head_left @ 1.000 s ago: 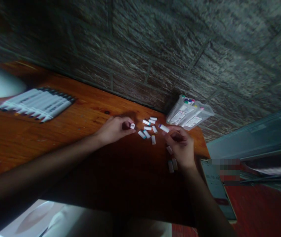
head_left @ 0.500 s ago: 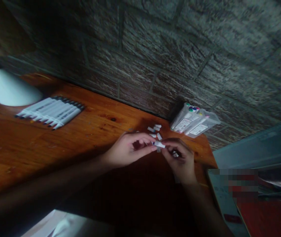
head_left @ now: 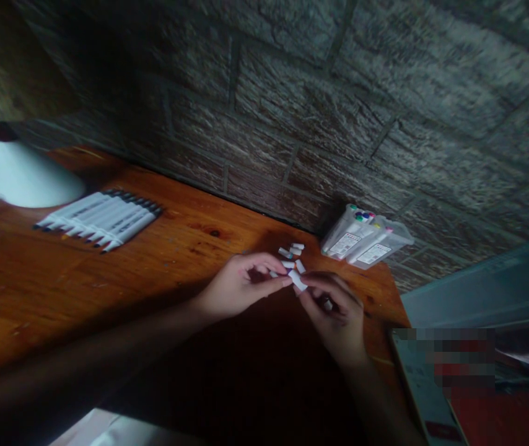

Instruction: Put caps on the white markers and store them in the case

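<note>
A small white marker cap (head_left: 298,281) with a purple end is held between my hands. My left hand (head_left: 239,284) pinches its purple end between thumb and forefinger. From the right side, my right hand (head_left: 336,310) pinches the white end, its other fingers curled underneath. Just beyond the fingertips lie several loose white caps (head_left: 297,248), one showing an orange end. A bit of white is visible through the gap of my right hand, too small to make out.
White markers (head_left: 101,217) lie in a row at left, beside the white lamp base (head_left: 32,176). A clear plastic case (head_left: 369,238) with several markers stands against the stone-block wall (head_left: 264,142). The wooden table (head_left: 190,248) ends at right, near a pale board and something red.
The cap between my fingers has tilted, its white end now pointing lower right. My right fingertips have moved slightly down and left. The whole view has shifted a little.
</note>
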{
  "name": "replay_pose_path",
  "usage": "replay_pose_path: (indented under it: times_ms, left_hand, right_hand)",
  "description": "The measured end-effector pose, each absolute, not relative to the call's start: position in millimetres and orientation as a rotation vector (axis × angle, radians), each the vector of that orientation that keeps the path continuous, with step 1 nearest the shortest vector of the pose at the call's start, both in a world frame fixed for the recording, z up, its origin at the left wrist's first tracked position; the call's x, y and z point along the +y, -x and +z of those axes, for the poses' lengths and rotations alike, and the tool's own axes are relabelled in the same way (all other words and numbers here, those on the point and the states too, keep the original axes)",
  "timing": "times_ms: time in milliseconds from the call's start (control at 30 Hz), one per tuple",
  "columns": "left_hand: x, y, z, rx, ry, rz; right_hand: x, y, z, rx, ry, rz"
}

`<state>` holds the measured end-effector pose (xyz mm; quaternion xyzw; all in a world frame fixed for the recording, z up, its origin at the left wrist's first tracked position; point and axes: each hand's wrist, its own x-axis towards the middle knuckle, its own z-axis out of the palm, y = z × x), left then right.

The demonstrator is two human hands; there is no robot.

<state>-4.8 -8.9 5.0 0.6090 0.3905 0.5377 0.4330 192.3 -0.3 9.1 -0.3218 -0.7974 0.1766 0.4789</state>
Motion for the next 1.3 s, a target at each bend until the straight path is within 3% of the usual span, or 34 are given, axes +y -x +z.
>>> replay_pose_path:
  times_ms: [1300]
  left_hand:
    - [-8,10,13,0.843,-1.436,1.172]
  right_hand:
    - [-3,-193,7,-1.971,0.807,0.503]
